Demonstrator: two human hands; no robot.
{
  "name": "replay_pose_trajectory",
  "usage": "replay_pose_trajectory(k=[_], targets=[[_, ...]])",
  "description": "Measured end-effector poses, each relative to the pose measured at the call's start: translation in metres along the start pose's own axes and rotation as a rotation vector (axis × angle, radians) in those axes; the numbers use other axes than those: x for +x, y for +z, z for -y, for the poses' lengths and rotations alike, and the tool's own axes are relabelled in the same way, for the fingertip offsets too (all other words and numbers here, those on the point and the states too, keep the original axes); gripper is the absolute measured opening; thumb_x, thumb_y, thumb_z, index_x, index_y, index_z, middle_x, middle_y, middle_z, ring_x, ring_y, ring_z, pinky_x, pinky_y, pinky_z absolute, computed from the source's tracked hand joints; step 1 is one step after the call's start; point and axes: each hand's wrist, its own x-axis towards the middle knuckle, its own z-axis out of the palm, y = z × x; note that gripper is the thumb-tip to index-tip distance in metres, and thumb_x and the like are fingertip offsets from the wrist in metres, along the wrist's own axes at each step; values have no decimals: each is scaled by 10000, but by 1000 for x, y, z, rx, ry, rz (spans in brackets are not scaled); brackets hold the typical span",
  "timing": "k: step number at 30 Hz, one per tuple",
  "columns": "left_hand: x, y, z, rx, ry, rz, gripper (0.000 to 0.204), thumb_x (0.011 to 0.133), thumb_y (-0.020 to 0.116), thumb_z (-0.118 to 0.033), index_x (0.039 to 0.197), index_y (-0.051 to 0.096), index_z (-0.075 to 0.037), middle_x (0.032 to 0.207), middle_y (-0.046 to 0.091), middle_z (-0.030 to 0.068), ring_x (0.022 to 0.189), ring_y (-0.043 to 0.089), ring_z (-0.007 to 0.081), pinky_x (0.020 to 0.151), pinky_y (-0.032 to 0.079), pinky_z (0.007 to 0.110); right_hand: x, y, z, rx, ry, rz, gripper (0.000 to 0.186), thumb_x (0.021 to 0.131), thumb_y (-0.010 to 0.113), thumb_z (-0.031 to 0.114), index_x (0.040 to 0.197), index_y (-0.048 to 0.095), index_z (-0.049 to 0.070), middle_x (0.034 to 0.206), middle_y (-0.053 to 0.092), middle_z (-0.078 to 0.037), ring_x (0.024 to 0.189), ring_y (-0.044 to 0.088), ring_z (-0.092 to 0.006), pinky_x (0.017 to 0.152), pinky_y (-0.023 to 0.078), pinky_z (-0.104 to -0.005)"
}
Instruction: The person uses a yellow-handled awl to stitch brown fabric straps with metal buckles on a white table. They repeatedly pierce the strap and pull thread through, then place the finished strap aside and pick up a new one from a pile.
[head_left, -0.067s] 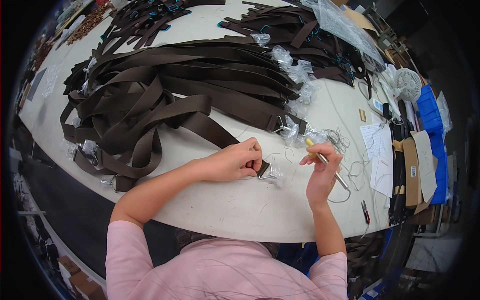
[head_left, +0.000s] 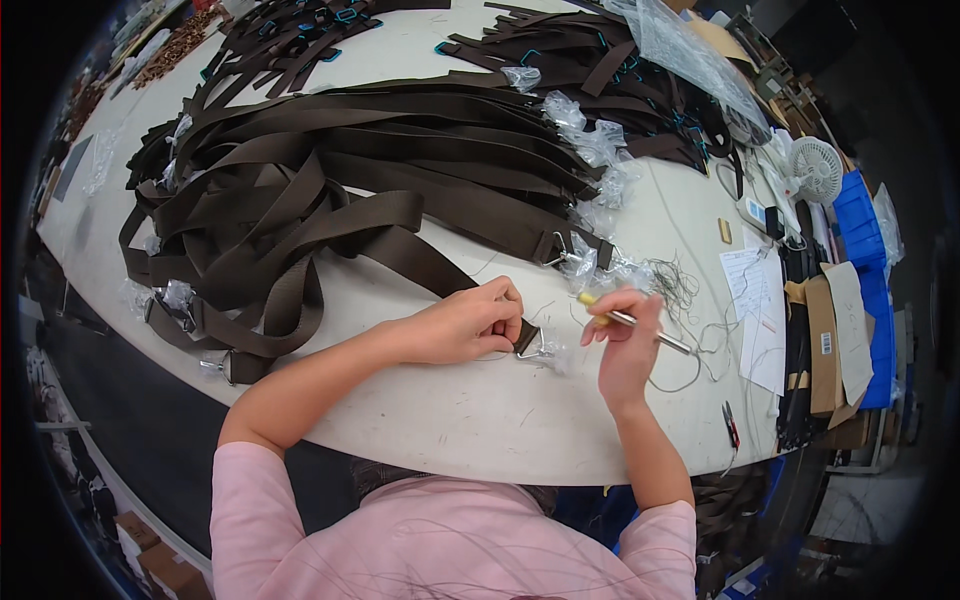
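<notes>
My left hand (head_left: 470,325) pinches the end of a dark brown webbing strap (head_left: 400,250) on the white table (head_left: 470,420), just beside its metal buckle (head_left: 532,345) wrapped in clear plastic. To the right, my right hand (head_left: 625,345) grips a thin metal tool with a yellow tip (head_left: 625,317), held level above the table near the buckle. The strap runs back and left into a large heap of brown straps (head_left: 330,170).
Crumpled clear plastic bags (head_left: 590,145) lie along the heap's right side. Loose thread clippings (head_left: 675,280), paper sheets (head_left: 755,300), small snips (head_left: 730,425), a white fan (head_left: 818,170) and blue bins (head_left: 865,260) sit at the right. More straps with teal clips (head_left: 560,50) lie at the far end.
</notes>
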Motion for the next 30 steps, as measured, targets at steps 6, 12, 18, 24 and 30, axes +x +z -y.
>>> replay_pose_trajectory(k=[6, 12, 18, 24, 30], targets=[[-3, 1, 15, -140, 102, -117, 89, 913, 669, 7, 921, 582, -11, 1189, 609, 105, 995, 636, 195, 856, 547, 328, -6, 17, -26, -29, 386, 85, 523, 1110, 407, 409, 766, 568, 50, 674, 576, -33, 510, 570, -104, 476, 348, -221], [0, 4, 12, -162, 52, -127, 97, 925, 650, 3, 955, 557, 2, 1076, 684, 121, 922, 665, 219, 836, 544, 343, -9, 23, -32, -78, 376, 110, 502, 1105, 451, 383, 741, 532, 47, 605, 519, -25, 453, 559, -122, 435, 442, -244], [-2, 5, 13, -168, 47, -141, 96, 931, 645, -1, 955, 553, 7, 1069, 695, 128, 908, 671, 226, 834, 545, 347, -9, 22, -34, -89, 382, 126, 509, 1101, 452, 378, 742, 541, 27, 636, 550, -39, 488, 553, -113, 460, 459, -250], [0, 5, 14, -151, 63, -145, 90, 932, 640, 3, 956, 554, 13, 1041, 689, 119, 912, 672, 219, 835, 547, 342, -8, 23, -31, -104, 365, 154, 507, 1100, 452, 376, 745, 550, 27, 649, 565, -36, 510, 547, -101, 476, 457, -244], [0, 5, 14, -162, 48, -149, 82, 931, 638, 4, 965, 565, 21, 1015, 685, 111, 890, 678, 221, 822, 552, 344, -9, 23, -34, -100, 349, 162, 501, 1104, 452, 365, 750, 556, 26, 657, 569, -34, 513, 540, -96, 480, 468, -240]])
